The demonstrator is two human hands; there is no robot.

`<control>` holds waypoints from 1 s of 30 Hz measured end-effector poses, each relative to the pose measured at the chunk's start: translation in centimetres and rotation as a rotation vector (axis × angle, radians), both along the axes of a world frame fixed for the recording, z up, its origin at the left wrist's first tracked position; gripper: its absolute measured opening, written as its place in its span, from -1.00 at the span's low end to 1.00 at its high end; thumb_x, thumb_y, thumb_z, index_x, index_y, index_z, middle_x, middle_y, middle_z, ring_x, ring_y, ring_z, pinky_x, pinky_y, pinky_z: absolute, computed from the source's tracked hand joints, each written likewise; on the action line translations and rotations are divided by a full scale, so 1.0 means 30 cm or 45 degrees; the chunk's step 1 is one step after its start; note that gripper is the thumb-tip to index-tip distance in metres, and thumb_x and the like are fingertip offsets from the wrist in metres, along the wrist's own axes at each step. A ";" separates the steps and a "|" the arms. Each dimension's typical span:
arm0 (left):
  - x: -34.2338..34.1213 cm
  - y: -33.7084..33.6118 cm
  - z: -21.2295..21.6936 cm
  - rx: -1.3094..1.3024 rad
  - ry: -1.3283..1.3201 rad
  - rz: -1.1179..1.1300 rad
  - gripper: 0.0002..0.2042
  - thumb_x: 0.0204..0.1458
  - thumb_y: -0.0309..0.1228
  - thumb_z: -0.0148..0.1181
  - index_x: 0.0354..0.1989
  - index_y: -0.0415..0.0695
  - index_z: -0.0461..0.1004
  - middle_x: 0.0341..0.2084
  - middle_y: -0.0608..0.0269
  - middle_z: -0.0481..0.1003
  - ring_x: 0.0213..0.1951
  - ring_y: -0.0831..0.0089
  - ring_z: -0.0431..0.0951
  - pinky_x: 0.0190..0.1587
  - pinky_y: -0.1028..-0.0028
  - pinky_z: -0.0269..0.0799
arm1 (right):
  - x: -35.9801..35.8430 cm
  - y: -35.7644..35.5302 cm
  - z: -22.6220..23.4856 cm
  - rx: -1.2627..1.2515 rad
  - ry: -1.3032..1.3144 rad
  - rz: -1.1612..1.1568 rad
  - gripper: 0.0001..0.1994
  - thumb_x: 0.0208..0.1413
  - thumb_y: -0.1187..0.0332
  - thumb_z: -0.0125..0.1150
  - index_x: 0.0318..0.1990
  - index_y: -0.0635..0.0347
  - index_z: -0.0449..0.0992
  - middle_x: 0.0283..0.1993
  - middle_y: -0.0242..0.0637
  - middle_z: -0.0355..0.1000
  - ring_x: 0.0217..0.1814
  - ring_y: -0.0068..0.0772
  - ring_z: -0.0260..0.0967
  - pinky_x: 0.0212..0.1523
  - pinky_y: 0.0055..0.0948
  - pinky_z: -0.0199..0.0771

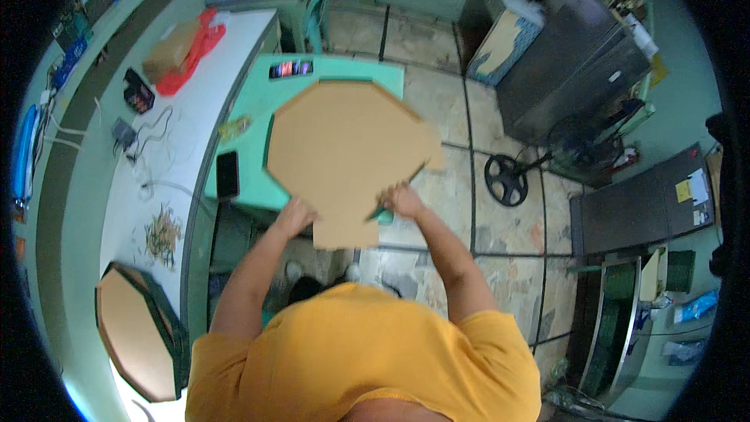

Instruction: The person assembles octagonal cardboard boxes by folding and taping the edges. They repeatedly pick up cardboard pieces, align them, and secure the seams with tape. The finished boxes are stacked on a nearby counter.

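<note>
A large octagonal cardboard box piece, brown inside with low dark-edged walls, lies on the green table. One flat flap points toward me, and another sticks out at the right. My left hand is closed on the near left edge, beside the near flap. On the other side of that flap, the fingers of my right hand are bent and closed at the near right edge. A small green piece shows under those fingers; its kind is too blurred to tell.
Two phones lie on the table. On the white counter at left are thin scraps, cables, a red bag and another octagonal box. A fan and dark cabinet stand right.
</note>
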State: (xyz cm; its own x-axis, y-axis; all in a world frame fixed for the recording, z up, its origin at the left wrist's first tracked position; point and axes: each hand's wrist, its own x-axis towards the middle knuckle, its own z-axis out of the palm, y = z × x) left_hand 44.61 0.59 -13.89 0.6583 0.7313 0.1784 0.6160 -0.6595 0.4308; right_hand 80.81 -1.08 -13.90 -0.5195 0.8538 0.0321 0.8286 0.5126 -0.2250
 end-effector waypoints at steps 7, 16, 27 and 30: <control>0.047 0.015 0.045 -0.409 0.105 0.136 -0.86 -0.03 -0.37 0.21 -0.36 -0.17 0.52 -0.42 0.13 0.54 -0.18 0.10 0.50 0.25 -0.03 0.07 | -0.052 -0.005 -0.020 0.160 0.094 -0.083 -0.76 -0.16 0.46 0.08 -0.25 0.12 0.52 -0.13 -0.24 0.49 0.11 -0.17 0.35 0.22 -0.17 0.27; 0.006 -0.057 -0.054 0.044 0.111 -0.060 -0.60 -0.10 -0.26 0.28 -0.06 -0.14 0.48 0.03 0.09 0.43 0.24 0.13 0.23 0.34 0.00 -0.11 | -0.048 -0.140 0.040 -0.001 -0.494 0.136 -0.08 -0.18 0.10 0.24 0.28 0.52 0.01 0.43 0.12 -0.21 0.50 0.07 -0.35 0.42 -0.04 -0.21; -0.004 -0.081 0.003 -0.185 0.085 0.021 -0.51 0.06 -0.09 0.13 0.04 -0.23 0.41 0.02 0.00 0.42 0.27 0.17 0.18 0.33 -0.02 -0.21 | -0.066 -0.073 0.038 0.179 -0.076 0.037 -0.41 0.04 -0.14 0.05 -0.11 0.30 0.51 0.09 -0.07 0.35 0.22 -0.02 0.19 0.39 0.01 -0.17; 0.015 -0.021 -0.026 -0.204 0.054 0.178 -0.65 0.10 -0.16 0.09 -0.12 -0.21 0.49 -0.20 0.04 0.52 0.05 0.20 0.41 0.29 -0.01 -0.14 | -0.067 0.000 0.033 0.088 0.060 -0.045 -0.56 0.04 -0.04 0.12 -0.28 0.20 0.58 -0.17 -0.23 0.50 0.04 -0.14 0.35 0.32 0.01 -0.06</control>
State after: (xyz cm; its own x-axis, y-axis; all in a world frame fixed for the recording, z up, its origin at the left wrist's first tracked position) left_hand 45.06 -0.04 -14.66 0.5530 0.8327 0.0271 0.7162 -0.4918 0.4952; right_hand 78.80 -1.08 -12.90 -0.4857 0.8665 0.1153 0.8356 0.4990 -0.2296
